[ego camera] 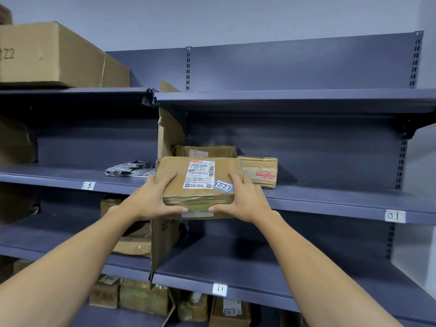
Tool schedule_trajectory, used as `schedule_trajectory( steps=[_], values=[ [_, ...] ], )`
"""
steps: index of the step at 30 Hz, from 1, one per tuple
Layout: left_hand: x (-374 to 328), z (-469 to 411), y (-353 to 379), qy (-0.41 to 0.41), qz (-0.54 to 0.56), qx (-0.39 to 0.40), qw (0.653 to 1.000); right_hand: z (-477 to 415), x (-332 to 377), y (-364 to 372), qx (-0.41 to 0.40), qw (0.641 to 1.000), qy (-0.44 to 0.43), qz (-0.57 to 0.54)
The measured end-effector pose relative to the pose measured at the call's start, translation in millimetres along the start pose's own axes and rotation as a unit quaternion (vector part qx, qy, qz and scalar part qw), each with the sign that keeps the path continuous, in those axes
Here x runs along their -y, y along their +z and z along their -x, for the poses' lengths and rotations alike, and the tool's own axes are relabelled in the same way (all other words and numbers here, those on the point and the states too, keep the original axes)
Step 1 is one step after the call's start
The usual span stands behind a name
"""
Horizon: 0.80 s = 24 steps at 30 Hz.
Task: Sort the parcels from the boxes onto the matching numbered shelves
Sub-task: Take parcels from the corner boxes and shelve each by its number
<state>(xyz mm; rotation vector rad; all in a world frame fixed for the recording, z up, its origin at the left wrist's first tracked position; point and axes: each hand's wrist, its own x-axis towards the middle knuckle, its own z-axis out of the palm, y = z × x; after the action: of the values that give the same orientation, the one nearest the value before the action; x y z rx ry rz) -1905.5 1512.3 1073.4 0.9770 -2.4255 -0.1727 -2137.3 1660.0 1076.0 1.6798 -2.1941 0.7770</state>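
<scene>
The parcel (200,182) is kept flat, label up, likely so its blue "02" sticker (223,186) can be checked against the shelf tags. It sits at the front edge of the shelf (330,204), between tag "03" (87,185) and tag "01" (395,216). The left grip (151,199) and right grip (245,199) clasp opposite sides, thumbs along the near face, arms stretched forward.

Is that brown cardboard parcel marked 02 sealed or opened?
Sealed: shiny clear tape wraps the brown cardboard parcel, and no flap stands up.
</scene>
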Motion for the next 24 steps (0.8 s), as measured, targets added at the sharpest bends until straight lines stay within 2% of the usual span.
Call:
schedule_trajectory(
  steps=[10, 24],
  values=[
    [32, -40, 3, 0.006, 0.018, 0.013, 1.000, -37, 12, 4, -0.012, 1.000, -0.011, 0.010],
    [35, -63, 1, 0.058, 0.036, -0.117, 0.991, -67, 16, 5, -0.038, 0.997, 0.043, -0.049]
  ],
)
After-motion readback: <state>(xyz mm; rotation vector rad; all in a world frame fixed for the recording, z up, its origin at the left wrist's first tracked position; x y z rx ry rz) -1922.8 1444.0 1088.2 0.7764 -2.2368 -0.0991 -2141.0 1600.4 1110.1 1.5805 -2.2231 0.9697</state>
